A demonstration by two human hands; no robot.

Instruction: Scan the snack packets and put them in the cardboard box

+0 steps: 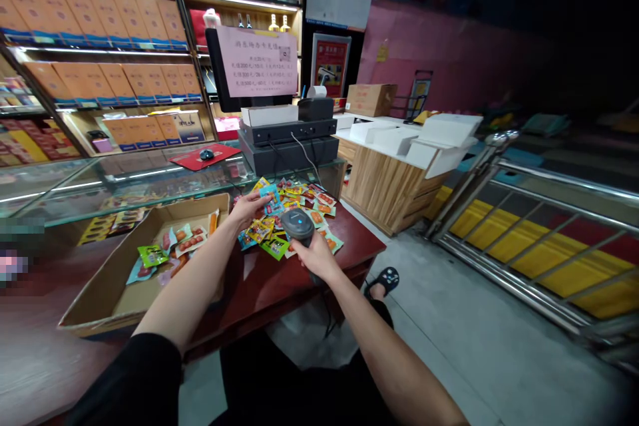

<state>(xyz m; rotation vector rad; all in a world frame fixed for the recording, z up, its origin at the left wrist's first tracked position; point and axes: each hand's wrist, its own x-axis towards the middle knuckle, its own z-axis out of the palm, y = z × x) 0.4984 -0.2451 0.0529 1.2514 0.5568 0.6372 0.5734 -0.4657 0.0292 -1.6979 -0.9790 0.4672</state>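
My right hand (pixel 319 254) is wrapped around the handle of a dark barcode scanner (pixel 298 223), whose head points forward over a heap of snack packets (pixel 312 216). Between the fingers of my left hand (pixel 245 210) is a small blue snack packet (pixel 270 198), held above the heap's left side. The heap mixes yellow, green and clear packets, some with sausage-like pieces inside, on a dark red table (pixel 357 247). To the left lies a shallow cardboard box (pixel 124 306) holding several more packets, among them a green packet (pixel 152 255).
Behind the heap stand a cash register base (pixel 287 153) and a monitor with a pink sign (pixel 257 66). A glass counter (pixel 124 176) with a mouse (pixel 206 154) is at the left back. A metal railing (pixel 539 266) runs along the right. My shoe (pixel 385 279) shows below the table.
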